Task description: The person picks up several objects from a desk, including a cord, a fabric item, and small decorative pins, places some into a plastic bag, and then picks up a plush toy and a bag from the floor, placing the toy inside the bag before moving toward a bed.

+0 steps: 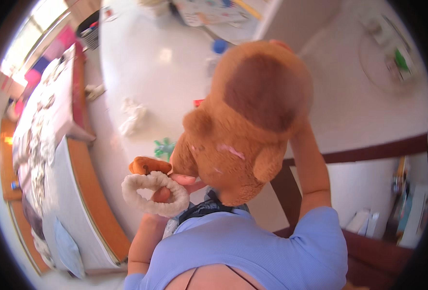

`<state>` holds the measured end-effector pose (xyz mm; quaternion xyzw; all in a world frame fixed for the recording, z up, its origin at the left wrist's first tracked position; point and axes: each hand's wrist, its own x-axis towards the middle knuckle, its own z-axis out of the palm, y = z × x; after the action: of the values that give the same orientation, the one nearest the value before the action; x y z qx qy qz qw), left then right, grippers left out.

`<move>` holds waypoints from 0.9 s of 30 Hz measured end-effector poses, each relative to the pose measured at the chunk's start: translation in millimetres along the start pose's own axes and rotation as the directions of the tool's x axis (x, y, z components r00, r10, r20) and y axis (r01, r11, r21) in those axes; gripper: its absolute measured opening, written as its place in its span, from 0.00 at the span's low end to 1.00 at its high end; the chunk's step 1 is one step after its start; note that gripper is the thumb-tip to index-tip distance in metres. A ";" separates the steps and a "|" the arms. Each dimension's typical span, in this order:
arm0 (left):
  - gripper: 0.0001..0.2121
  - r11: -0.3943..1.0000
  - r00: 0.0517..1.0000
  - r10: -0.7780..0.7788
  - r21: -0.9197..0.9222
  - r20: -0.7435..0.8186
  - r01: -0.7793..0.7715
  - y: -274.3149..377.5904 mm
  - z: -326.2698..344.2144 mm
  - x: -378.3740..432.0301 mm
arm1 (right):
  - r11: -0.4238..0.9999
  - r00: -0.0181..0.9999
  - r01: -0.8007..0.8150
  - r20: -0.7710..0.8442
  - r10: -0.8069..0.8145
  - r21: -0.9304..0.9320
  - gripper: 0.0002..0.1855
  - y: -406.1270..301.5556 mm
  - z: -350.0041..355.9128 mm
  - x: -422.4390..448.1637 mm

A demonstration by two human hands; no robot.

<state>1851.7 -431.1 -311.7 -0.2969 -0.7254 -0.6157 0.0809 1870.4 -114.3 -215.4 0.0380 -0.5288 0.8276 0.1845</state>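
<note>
A brown plush animal (228,156) with a large dark brown muzzle is held up, tilted, in front of my body. My right hand (281,44) is at the far side of its head and mostly hidden; my forearm passes behind the toy. Lower down, my left hand (179,183) grips a fluffy cream ring-shaped band (132,197), its thumb showing through the opening. A small orange plush piece (148,165) sits against the band's upper edge. The left fingers reach to the toy's lower side; whether they press on it is unclear.
On the pale glossy surface are a blue-capped bottle (219,47), a green toy (164,148) and crumpled white material (132,116). A bed (79,203) with wooden edging stands left, a dark basket (89,32) beyond. Dark red-brown wood (373,148) crosses at right.
</note>
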 end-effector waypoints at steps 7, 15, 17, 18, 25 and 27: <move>0.26 0.894 0.878 -0.184 0.446 0.442 -0.037 20.1 69.3 -1.9 | 0.943 0.925 -0.193 -0.369 0.083 -0.271 0.24 29.5 -58.2 -153.4; 0.28 0.853 0.475 -0.220 -0.068 0.852 0.517 5.4 128.3 -19.6 | 0.984 0.787 -0.179 -0.598 0.151 0.012 0.28 77.4 -79.1 -261.5; 0.25 0.883 0.337 -0.215 0.035 0.917 0.468 -17.0 131.5 -31.7 | 0.951 0.752 -0.273 -0.649 0.117 -0.146 0.27 78.6 -81.2 -273.7; 0.23 0.834 0.314 -0.222 0.013 0.923 0.551 -7.8 131.7 -29.4 | 0.935 0.681 -0.350 -0.702 0.210 -0.059 0.27 79.4 -78.2 -278.6; 0.17 0.232 -0.019 -0.463 0.142 0.886 0.962 -62.9 130.8 -78.8 | 0.772 0.490 -0.583 -0.648 0.583 0.253 0.32 102.0 -83.7 -317.2; 0.18 0.277 -0.048 -0.484 0.205 0.874 0.939 -76.8 131.5 -99.1 | 0.768 0.523 -0.558 -0.586 0.619 0.313 0.34 109.2 -86.1 -323.8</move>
<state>1923.9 -345.2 -454.5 -0.1016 -0.5212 -0.4784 -0.6994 2144.8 -164.3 -430.7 -0.4295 -0.3732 0.8197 0.0664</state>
